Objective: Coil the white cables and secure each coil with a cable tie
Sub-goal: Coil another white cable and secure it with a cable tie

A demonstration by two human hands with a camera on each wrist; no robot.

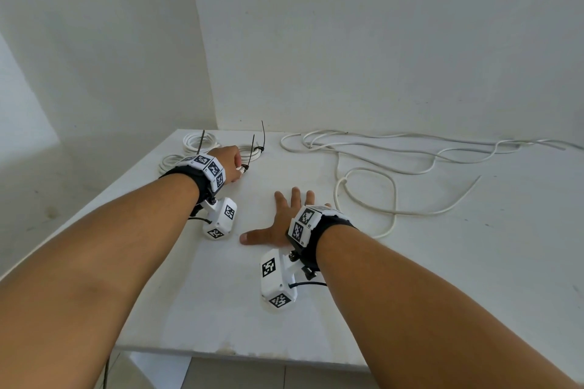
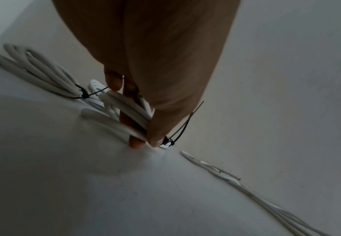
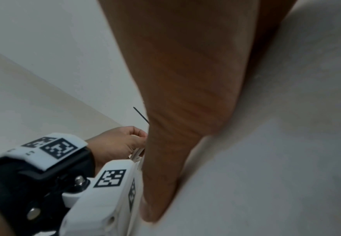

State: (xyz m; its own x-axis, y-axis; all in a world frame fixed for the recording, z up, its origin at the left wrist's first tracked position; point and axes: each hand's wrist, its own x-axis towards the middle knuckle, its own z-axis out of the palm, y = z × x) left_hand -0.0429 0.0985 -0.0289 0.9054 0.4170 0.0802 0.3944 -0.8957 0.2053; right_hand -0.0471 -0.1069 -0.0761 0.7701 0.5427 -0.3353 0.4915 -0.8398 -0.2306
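Observation:
My left hand (image 1: 232,164) grips a tied white cable coil (image 2: 123,110) at the table's far left; thumb and fingers curl round its strands, beside the black cable tie (image 2: 180,127) on it. That coil (image 1: 252,151) shows past my knuckles in the head view. Two more tied coils lie beside it: one (image 1: 197,140) at the back, one (image 1: 169,163) behind my wrist. My right hand (image 1: 284,218) lies flat on the table (image 1: 442,262), fingers spread, holding nothing. A long loose white cable (image 1: 392,167) sprawls to its right.
White walls (image 1: 379,41) meet in a corner right behind the coils. The table's left edge runs just beyond the coils, and its front edge (image 1: 252,354) is near my forearms. Tie tails (image 1: 263,131) stick up from the coils.

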